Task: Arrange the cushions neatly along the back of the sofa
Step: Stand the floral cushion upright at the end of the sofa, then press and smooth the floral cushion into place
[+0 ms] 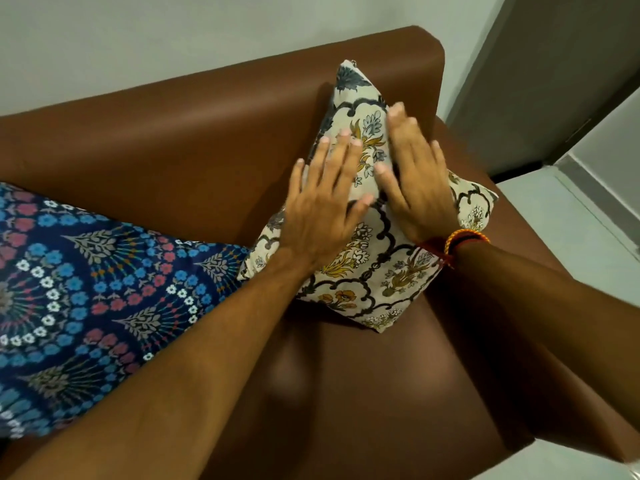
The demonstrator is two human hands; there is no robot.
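Both the left hand (pixel 322 213) and right hand (pixel 417 174) press flat, fingers spread, gripping nothing, on a cream floral-print cushion (pixel 374 251) leaning against the brown leather sofa (pixel 194 143) back, beside a blue patterned cushion (pixel 86 289).

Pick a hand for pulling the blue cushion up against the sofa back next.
Left, probably. The left hand lies nearer the blue cushion; the right hand rests on the cream cushion, farther away.
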